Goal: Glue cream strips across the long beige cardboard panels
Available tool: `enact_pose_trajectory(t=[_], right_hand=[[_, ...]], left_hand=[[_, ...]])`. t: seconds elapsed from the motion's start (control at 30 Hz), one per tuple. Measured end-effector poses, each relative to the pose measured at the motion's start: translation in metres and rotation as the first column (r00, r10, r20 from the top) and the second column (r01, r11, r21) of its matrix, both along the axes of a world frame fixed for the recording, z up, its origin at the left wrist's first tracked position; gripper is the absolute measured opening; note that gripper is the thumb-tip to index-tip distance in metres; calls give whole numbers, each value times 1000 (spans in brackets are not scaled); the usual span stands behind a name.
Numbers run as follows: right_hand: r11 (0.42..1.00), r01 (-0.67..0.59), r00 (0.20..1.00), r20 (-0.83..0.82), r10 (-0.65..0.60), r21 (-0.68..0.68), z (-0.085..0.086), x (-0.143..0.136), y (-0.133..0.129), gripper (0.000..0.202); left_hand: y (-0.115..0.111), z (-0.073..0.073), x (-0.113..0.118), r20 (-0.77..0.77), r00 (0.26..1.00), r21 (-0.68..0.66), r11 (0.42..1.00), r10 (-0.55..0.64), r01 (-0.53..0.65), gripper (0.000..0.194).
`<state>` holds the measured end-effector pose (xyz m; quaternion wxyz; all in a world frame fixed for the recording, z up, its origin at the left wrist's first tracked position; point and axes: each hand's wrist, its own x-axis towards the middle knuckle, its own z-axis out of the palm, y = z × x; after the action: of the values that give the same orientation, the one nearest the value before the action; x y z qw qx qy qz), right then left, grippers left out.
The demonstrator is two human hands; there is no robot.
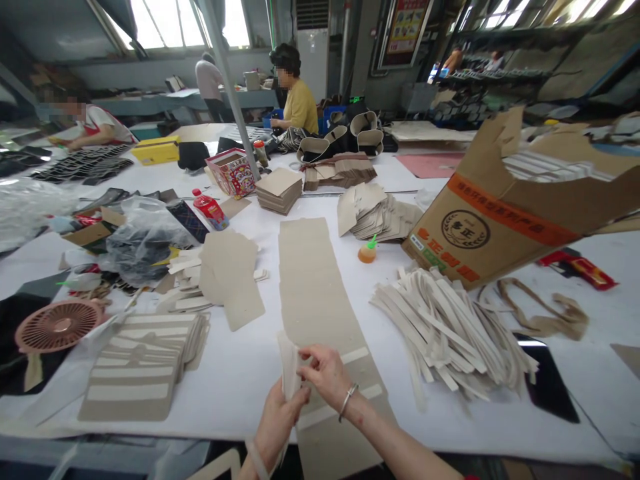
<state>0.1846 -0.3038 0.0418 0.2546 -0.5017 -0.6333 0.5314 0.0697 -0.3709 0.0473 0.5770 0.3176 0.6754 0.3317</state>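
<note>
The left hand (279,415) grasps a bundle of pale strips (289,365) between thumb and fingers, over the near left edge of a row of overlapping tan sheets (315,287). The right hand (327,373), just beside it, has its bent fingers at the bundle; whether they pinch a strip cannot be told. Pale bands (369,393) cross the sheets near the right hand, with a heap of loose strips (445,333) farther right and a stack of striped sheets (137,370) left of the left hand.
</note>
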Motion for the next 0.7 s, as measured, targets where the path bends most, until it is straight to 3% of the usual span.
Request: enact_pose_trajectory(t=[0.2,0.47,0.57,0.63,0.7], right_hand=[[993,37,995,-84,-47,-108,6,14,2,43],[981,141,989,31,-146,132,16,19,-9,41],[961,196,976,58,-211,195,21,22,-12,22],[968,204,974,65,-216,148,22,30,-11,5],[981,196,980,27,-196,9,19,43,-6,14]], left_hand=[[3,4,4,57,991,67,991,-120,116,30],[13,13,16,25,993,48,992,-116,115,40],[14,11,19,21,993,43,993,-114,113,38],[10,8,14,16,993,24,993,-117,117,36],[3,3,2,24,992,-5,992,-126,126,37]])
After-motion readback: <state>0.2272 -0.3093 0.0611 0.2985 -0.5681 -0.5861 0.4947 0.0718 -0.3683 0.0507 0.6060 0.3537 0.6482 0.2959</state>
